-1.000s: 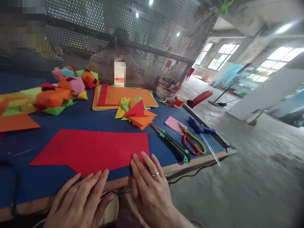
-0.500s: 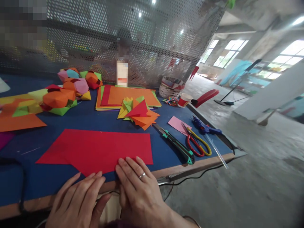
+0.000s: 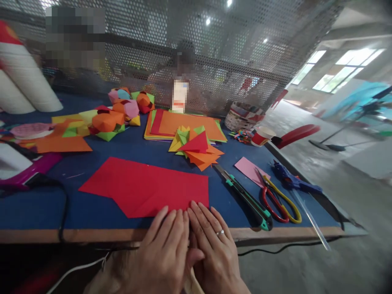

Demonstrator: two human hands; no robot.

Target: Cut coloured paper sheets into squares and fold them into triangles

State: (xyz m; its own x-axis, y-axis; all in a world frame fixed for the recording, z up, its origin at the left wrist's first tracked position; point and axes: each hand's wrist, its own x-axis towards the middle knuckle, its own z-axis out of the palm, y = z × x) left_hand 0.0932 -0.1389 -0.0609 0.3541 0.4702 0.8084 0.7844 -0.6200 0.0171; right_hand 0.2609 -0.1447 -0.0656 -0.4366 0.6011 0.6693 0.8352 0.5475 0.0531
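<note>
A red sheet of paper [image 3: 156, 185], folded along at least one side, lies at an angle on the blue tabletop. My left hand [image 3: 167, 245] rests its stretched fingertips on the sheet's near edge. Beside it, my right hand [image 3: 211, 237], with a ring on one finger, lies with straight fingers on the near right corner. The two hands almost touch, and both thumbs are below the paper by the table edge. To the right of my right hand lie a utility knife [image 3: 245, 198] and scissors with red and yellow handles [image 3: 280, 200].
Folded paper pieces [image 3: 197, 145] lie before a stack of coloured paper [image 3: 186, 122]. Finished paper shapes [image 3: 107, 122] stand at the back left. A blue glue gun [image 3: 290, 177], a clear glue stick [image 3: 312, 220], a pink slip [image 3: 251, 169] and a paper cup [image 3: 262, 136] are at the right.
The view has swung left, so things appear further right. My left hand has come up onto the paper's near edge, closer to my right hand.
</note>
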